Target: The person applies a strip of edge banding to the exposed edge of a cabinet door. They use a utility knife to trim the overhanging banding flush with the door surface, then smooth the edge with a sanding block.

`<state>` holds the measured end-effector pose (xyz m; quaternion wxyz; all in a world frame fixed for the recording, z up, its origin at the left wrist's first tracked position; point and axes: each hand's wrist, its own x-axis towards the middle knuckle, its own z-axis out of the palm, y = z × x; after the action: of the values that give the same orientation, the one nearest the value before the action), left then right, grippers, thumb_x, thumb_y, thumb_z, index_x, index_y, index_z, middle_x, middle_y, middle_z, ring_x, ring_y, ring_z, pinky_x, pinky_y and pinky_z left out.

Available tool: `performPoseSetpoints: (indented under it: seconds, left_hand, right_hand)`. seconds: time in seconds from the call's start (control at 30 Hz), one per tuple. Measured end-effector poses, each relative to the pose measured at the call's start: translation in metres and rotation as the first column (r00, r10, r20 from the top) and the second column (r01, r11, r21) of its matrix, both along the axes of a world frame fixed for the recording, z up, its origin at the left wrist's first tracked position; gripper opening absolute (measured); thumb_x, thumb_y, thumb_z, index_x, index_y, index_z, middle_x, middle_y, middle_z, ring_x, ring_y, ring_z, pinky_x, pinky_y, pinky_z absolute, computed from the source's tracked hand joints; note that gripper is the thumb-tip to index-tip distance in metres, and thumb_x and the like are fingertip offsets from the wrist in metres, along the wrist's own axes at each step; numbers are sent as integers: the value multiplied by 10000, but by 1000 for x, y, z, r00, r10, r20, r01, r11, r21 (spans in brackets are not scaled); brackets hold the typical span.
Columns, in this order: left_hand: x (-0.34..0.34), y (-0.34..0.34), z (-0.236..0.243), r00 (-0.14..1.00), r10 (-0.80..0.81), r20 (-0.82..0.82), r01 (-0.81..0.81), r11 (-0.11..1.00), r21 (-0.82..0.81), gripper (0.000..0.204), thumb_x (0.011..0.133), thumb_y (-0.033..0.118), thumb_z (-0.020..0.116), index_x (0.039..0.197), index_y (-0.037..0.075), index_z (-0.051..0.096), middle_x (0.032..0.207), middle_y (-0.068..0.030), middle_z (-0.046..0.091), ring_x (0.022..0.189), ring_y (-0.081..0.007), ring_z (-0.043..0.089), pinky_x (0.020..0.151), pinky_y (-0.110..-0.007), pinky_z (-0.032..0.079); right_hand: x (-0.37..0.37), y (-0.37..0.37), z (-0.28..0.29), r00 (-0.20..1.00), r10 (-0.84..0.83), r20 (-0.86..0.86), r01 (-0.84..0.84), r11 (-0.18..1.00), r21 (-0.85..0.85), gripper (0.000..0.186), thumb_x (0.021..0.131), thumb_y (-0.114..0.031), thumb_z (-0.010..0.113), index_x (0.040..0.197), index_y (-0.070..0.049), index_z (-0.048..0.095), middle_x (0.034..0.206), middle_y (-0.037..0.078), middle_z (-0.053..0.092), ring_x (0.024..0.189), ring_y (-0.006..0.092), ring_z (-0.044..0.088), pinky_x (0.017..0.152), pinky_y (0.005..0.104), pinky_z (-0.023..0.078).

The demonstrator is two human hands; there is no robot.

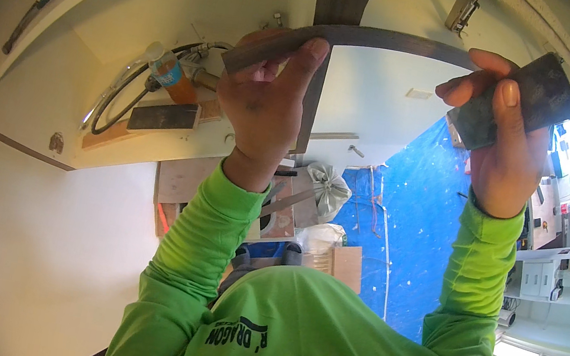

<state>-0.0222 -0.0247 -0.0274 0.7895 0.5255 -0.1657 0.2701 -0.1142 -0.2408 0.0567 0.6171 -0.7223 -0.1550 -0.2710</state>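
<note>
Our left hand (266,103) pinches the left end of a long, thin, dark strip (391,41); at its right end, our right hand (506,156) grips a dark, mottled, rounded piece (549,94).

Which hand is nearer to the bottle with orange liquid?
Left. The left hand appears close to the bottle, on its right; the right hand is much farther right.

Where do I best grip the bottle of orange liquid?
Take the bottle around its rounded, labelled body, probably from the cap end at its upper left: hose and fittings crowd its sides. The left hand is nearest but pinches the dark strip.
</note>
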Motion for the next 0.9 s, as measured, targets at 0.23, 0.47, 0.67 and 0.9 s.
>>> performPoseSetpoints:
  seconds: [0.23, 0.47, 0.67, 0.9]
  left_hand:
    - [1, 4, 1, 999, -36, 15, 36, 999, -11, 117, 881, 29, 851, 975, 7, 784, 902, -62, 782, 823, -101, 708, 806, -250, 569]
    - [3, 2, 3, 995, -95, 26, 98, 987, -128, 94, 878, 71, 865, 900, 13, 795, 881, -69, 788, 810, -92, 712, 781, -223, 558]
    - [3, 3, 3, 991, -129, 19, 131, 979, -155, 81, 860, 51, 866, 900, 20, 803, 887, -82, 791, 835, -104, 718, 829, -231, 554]
    - [-3, 5, 4, 992, -121, -28, 117, 986, -115, 78, 857, 58, 870, 880, 29, 801, 896, -83, 787, 856, -110, 711, 858, -238, 536]
  right_hand:
    - [-3, 1, -2, 1000, -10, -15, 10, 1000, 23, 424, 1103, -338, 551, 1276, 29, 673, 933, 78, 734, 880, 139, 658, 810, 280, 501]
    - [-5, -2, -3, 1000, 14, -16, -13, 999, 40, 422, 1102, -331, 552, 1275, 34, 674, 938, 80, 735, 887, 138, 656, 818, 281, 502]
    - [-4, -5, -8, 1000, 2, -9, -2, 999, 53, 428, 1094, -342, 559, 1275, 28, 675, 936, 84, 734, 887, 131, 651, 804, 272, 495]
    - [-5, -5, -7, 999, -14, -31, 16, 999, 41, 441, 1087, -362, 567, 1270, 25, 676, 935, 76, 734, 895, 132, 653, 825, 272, 497]
